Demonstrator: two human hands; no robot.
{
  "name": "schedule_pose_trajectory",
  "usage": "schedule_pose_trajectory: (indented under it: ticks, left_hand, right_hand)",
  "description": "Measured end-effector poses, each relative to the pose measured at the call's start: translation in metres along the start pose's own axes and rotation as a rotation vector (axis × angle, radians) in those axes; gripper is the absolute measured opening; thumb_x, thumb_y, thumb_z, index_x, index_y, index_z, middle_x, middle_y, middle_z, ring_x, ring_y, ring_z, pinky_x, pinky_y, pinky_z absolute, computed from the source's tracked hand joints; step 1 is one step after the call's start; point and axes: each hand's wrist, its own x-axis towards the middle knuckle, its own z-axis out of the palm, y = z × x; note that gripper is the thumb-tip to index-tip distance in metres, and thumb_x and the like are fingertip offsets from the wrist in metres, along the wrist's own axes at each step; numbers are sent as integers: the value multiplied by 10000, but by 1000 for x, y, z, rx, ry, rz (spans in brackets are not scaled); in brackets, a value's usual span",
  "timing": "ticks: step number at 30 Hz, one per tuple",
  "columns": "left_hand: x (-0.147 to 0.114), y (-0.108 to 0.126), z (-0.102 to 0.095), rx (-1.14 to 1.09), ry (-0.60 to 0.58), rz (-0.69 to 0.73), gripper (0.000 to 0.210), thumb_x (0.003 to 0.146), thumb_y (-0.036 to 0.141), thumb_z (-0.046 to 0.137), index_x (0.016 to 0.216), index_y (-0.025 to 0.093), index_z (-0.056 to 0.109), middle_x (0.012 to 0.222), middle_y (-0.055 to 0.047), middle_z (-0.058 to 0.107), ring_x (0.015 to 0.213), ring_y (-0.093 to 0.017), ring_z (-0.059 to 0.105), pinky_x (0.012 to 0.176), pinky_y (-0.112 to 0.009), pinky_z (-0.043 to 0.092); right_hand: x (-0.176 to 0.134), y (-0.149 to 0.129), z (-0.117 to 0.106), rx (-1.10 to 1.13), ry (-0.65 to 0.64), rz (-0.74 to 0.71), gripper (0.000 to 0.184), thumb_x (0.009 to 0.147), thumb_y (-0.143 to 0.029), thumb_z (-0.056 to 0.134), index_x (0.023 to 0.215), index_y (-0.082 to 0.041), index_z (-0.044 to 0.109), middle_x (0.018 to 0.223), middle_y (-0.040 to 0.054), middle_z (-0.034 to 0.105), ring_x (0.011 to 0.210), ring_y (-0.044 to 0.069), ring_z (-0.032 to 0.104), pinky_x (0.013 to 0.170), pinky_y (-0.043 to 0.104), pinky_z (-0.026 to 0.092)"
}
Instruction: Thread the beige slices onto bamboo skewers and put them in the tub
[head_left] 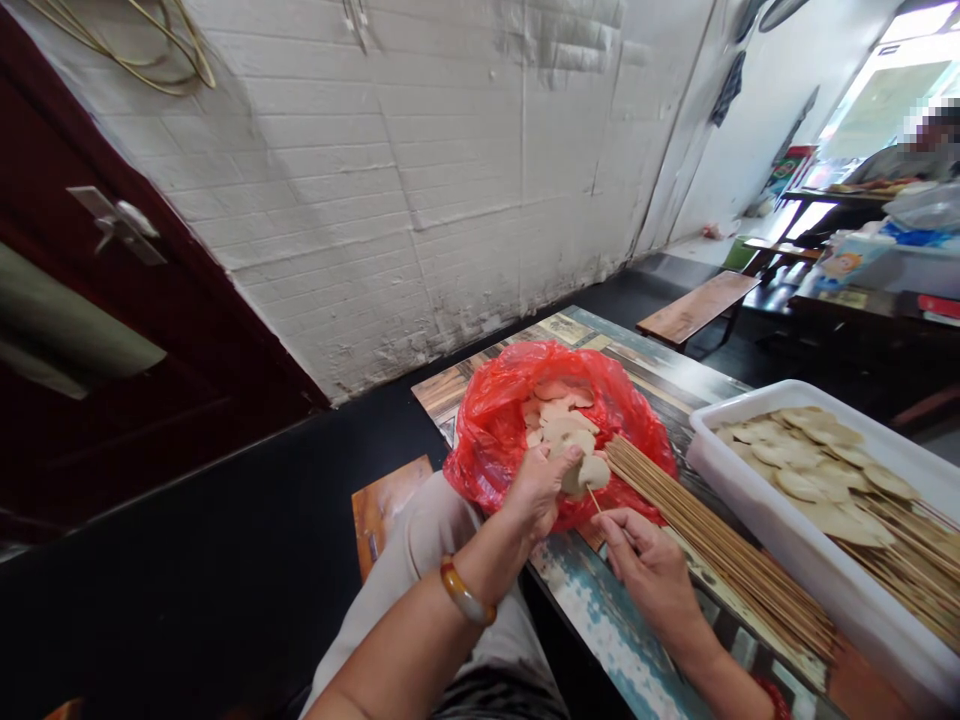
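My left hand [541,485] is closed on pale, flat, round food slices [570,440] at the front of an open red plastic bag [491,420]. More such slices lie inside the bag. Between the fingertips of my right hand [641,560] is a thin wooden skewer [593,498], its far end meeting the lowest slice in my left hand. I cannot tell how deep its tip goes. Right of the bag, a bundle of long skewers [720,535] lies on the table, its far ends against the red plastic.
A white plastic tub [701,450] with skewered slices [817,460] stands right of the bundle on the patterned table [589,600]. A wooden bench [697,308] is beyond. Against the left wall is a dark red door [112,330]. A person [892,165] sits at a far table.
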Motion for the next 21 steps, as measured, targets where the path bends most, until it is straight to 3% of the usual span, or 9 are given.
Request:
schedule_pose_trajectory:
  ticks: [12,16,21]
  left_hand:
    - [-11,-20,11,-26,-47,-30,458,549,425,741,831,77,646,713,-100,659,613,-154,593,617,-265,454]
    - [-10,-10,7,24,-141,-17,440,601,413,712,897,96,637,821,-109,662,654,-139,593,628,-242,451]
    - [9,15,-17,258,-2,176,405,665,374,664,993,150,582,906,-81,646,694,-116,586,617,-215,433]
  right_hand:
    - [1,-2,-4,63,-3,65,294,823,-444,470,690,-195,548,428,-74,374,390,102,366,411,214,304]
    - [1,0,-6,62,27,59,302,816,-453,480,668,-198,545,439,-65,405,406,107,398,434,218,324]
    - [3,1,-8,109,74,80,290,828,-450,464,764,-186,565,458,-70,405,418,107,396,440,219,320]
